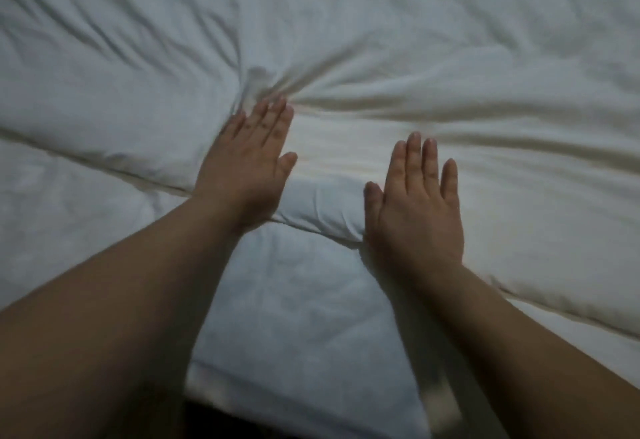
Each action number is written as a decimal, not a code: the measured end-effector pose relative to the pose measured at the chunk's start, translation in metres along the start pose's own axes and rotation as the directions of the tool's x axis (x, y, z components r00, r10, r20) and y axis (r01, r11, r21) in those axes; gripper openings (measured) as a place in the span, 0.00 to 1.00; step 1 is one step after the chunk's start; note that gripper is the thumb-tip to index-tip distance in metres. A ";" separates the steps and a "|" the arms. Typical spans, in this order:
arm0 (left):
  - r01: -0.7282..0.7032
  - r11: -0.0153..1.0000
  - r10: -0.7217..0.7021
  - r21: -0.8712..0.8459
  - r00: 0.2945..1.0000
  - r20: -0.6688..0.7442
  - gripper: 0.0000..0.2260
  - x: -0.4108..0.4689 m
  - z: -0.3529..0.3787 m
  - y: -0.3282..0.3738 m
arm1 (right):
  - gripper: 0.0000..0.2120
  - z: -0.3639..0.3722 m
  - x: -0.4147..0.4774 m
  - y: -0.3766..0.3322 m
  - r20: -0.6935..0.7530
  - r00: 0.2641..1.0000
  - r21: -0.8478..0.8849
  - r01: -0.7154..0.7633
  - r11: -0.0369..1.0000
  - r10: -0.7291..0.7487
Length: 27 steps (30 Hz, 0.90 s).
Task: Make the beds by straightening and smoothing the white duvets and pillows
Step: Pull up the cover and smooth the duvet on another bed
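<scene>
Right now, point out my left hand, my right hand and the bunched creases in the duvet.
left hand (pixel 247 168): head view, back of the hand.
right hand (pixel 419 210): head view, back of the hand.
bunched creases (pixel 266 84): head view, puckered spot just beyond the left hand.

The duvet (pixel 467 58) runs off the frame at 9, 12 and 3 o'clock. The left forearm (pixel 121 317) is cut off at 7 o'clock and the right forearm (pixel 540 338) at 5. The fingers (pixel 273 113) of the left hand (pixel 247 168) blur at their tips against the bunched folds. A dark strip (pixel 221 421) at 6 o'clock cannot be made out.
</scene>
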<state>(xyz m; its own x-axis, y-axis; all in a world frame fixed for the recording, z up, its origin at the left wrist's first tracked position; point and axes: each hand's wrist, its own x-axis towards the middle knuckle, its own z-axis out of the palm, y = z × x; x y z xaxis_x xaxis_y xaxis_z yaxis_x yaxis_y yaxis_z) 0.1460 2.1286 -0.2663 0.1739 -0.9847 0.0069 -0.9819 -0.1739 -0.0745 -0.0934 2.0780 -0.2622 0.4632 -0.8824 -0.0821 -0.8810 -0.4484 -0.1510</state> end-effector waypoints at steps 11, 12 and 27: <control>0.136 0.991 -0.136 0.007 0.991 -0.008 0.31 -0.005 0.019 -0.138 | 0.35 0.032 0.061 -0.163 -0.053 0.965 0.082 0.259 0.962 -0.255; 0.174 0.985 -0.174 -0.007 0.985 -0.015 0.32 -0.005 0.021 -0.152 | 0.35 0.034 0.067 -0.174 -0.041 0.963 0.082 0.271 0.959 -0.268; 0.245 0.960 -0.253 -0.137 0.966 -0.046 0.34 -0.008 0.037 -0.171 | 0.36 0.043 0.072 -0.202 -0.046 0.961 0.057 0.274 0.960 -0.272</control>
<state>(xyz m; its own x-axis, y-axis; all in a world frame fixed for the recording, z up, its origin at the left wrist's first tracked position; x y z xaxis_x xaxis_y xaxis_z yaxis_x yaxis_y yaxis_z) 0.3158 2.1661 -0.2908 0.4134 -0.9078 0.0709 -0.9100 -0.4092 0.0667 0.1224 2.1110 -0.2801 0.6802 -0.7329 0.0076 -0.7132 -0.6642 -0.2241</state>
